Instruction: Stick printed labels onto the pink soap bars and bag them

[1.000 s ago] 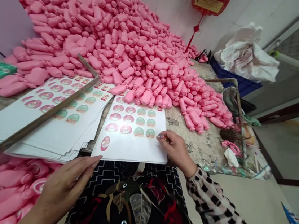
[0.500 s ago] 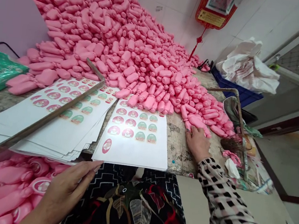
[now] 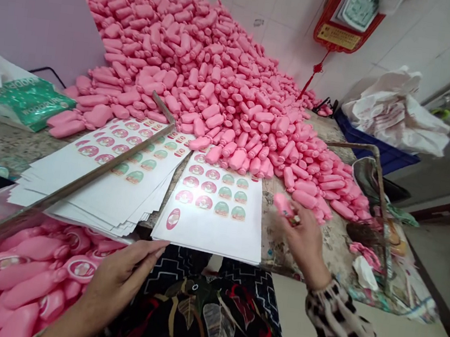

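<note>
1. Fingers of your right hand are closed on a small pink bottle, held just above the worktop, right of the label sheet. Motion blur hides the exact grip.
2. Your left hand has thumb and index finger close together at the sheet's near left corner; can't tell if they're actually pinching paper.
3. That bottle's probably super light, likely hollow plastic with a bit of give. Smooth skin, so maybe slippery. I'd hold it round the middle of the body, clear of the narrow neck.
4. Sheet's flat white paper with a slight sheen, pink and green domed labels plus one oval near you. I'd take it by the edges, since it probably creases easily.
5. Left of it, a messy paper stack with a worn, metal-looking bar crossing over it.
6. Further out: a huge heap of rounded pink bottles on the scuffed, stained worktop, and labelled bottles down at your left.
</note>
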`<state>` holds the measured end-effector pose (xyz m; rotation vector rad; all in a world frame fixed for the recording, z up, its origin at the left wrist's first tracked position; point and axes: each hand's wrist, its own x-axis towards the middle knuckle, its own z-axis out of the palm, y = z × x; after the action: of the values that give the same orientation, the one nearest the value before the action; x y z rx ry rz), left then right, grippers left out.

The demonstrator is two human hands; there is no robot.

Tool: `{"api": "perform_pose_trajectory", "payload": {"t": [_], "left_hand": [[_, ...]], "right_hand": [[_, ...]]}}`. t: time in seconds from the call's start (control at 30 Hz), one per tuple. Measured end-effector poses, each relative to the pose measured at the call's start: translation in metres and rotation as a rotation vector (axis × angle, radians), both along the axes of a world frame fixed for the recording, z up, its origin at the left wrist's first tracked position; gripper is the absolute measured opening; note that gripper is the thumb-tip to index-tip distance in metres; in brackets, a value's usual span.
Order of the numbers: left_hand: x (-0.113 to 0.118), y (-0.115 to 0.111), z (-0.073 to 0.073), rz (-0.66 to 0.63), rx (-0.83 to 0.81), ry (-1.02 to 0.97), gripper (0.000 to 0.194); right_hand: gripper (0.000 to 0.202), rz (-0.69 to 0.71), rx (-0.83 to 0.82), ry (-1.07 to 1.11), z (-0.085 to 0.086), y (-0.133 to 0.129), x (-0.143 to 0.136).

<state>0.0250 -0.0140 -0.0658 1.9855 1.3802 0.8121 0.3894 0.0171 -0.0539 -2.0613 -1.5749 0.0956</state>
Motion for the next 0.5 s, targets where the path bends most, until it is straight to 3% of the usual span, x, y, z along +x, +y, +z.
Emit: {"api": "perform_pose_trajectory", "payload": {"t": [0.13,0.23,0.4,0.5], "left_hand": [[0.024,0.005,0.017,0.032,-0.118,-0.116,0.027],[0.039,0.008,0.025,0.069,-0.323,-0.249,0.033],[0.043,0.007,0.022,0.063,-0.806,-0.680,0.039],[0.041,0.005,0.018,0.051,-0.974,-0.906,0.041]], "right_hand": [[0.034,0.535,-0.116,0.274,0.013,-0.026,-0.073],[0.038,0.835,-0.246,0.227,0.030,-0.032,-0.111],[0.041,1.010,-0.274,0.200,0.047,-0.031,-0.125],[0.039,0.947,-0.228,0.419,0.040,-0.031,-0.123]]}}
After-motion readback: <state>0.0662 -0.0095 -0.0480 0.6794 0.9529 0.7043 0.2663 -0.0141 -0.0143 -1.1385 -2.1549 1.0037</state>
